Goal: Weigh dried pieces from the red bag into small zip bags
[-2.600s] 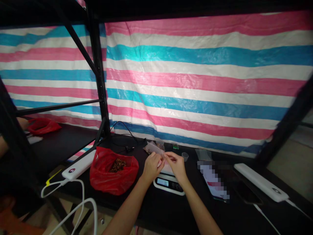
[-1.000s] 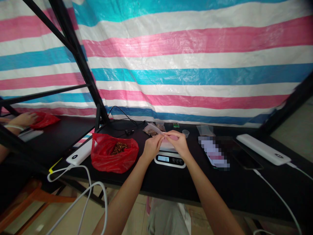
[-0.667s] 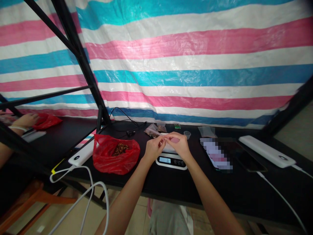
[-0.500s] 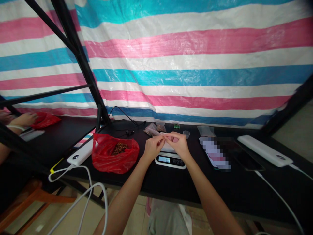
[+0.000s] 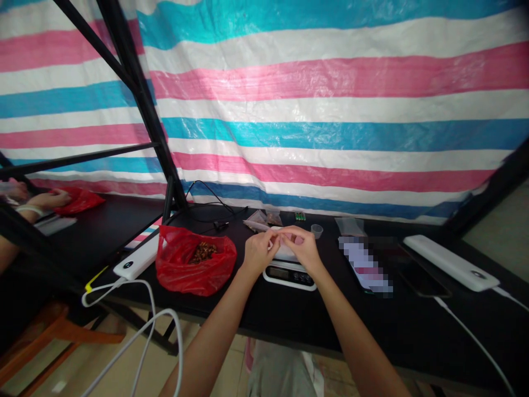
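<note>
Over the white digital scale point(image 5: 289, 280), my left hand point(image 5: 260, 252) and my right hand point(image 5: 301, 247) meet with fingertips pinched together. Between them they grip a small clear plastic bag point(image 5: 257, 225), its edge sticking out to the left; most of it is hidden by my fingers. The scale's display looks dark. Left of my hands, a red plastic bag point(image 5: 177, 270) stands open with small brown pieces point(image 5: 204, 252) inside. Behind my hands lies another small bag point(image 5: 273, 216) with contents, and a clear little cup point(image 5: 317, 230) stands just beyond my right hand.
Green batteries point(image 5: 300, 216) and a flat clear bag point(image 5: 349, 226) lie at the back. Rightward are a blurred-out phone point(image 5: 366, 267), a dark phone point(image 5: 424, 278) and a white power bank point(image 5: 450, 262). Another power bank point(image 5: 136, 262) with a looping cable is left. A co-worker's hand point(image 5: 52, 198) is far left.
The scale's display has gone from lit, reading 0.0, to dark. My hands stay together with only slight finger movement. The view has shifted a little.
</note>
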### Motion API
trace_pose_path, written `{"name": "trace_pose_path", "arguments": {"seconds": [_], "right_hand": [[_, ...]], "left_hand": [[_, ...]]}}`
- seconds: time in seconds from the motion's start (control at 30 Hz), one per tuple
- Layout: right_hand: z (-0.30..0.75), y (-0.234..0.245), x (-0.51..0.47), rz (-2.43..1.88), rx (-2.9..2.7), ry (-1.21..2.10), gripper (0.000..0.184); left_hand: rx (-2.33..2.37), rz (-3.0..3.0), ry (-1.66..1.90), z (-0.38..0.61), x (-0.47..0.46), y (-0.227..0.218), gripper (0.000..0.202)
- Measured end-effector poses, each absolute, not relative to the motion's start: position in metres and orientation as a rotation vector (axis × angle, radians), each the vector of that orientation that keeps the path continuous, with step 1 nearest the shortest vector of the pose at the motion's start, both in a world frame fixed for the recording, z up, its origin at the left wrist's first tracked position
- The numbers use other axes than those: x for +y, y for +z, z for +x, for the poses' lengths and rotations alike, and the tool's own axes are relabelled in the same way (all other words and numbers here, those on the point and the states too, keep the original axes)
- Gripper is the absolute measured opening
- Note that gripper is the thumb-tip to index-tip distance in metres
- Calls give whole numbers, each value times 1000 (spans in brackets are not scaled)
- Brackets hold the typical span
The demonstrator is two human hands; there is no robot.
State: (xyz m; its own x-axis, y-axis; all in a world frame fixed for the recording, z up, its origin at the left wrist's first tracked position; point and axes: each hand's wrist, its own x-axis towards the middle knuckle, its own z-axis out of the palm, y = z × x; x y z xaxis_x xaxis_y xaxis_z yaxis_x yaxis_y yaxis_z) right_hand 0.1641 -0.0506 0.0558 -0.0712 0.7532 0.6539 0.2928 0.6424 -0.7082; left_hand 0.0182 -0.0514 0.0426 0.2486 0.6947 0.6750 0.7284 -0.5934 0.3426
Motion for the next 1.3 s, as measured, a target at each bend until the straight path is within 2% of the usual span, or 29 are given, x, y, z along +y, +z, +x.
{"name": "trace_pose_path", "arguments": {"seconds": [0.27, 0.43, 0.67, 0.93, 1.1, 1.3], "right_hand": [[170, 63, -55, -854, -1733, 489, 37], [169, 59, -53, -889, -1726, 468, 25], [167, 56, -50, -895, -1814, 140, 14], [167, 53, -50, -932, -1780, 126, 13], [167, 54, -53, -978, -1808, -50, 15], [166, 57, -61, -994, -1907, -229, 18]], "left_hand": [[-1390, -2549, -1419, 16, -51, 45, 26], [-1363, -2610, -1695, 18, -50, 47, 24], [-1264, -2540, -2080, 19, -38, 45, 20], [-1246, -2570, -2095, 19, -42, 49, 29], [-1483, -2585, -2075, 19, -42, 45, 32], [-1562, -2521, -2366, 17, -35, 42, 29]]}}
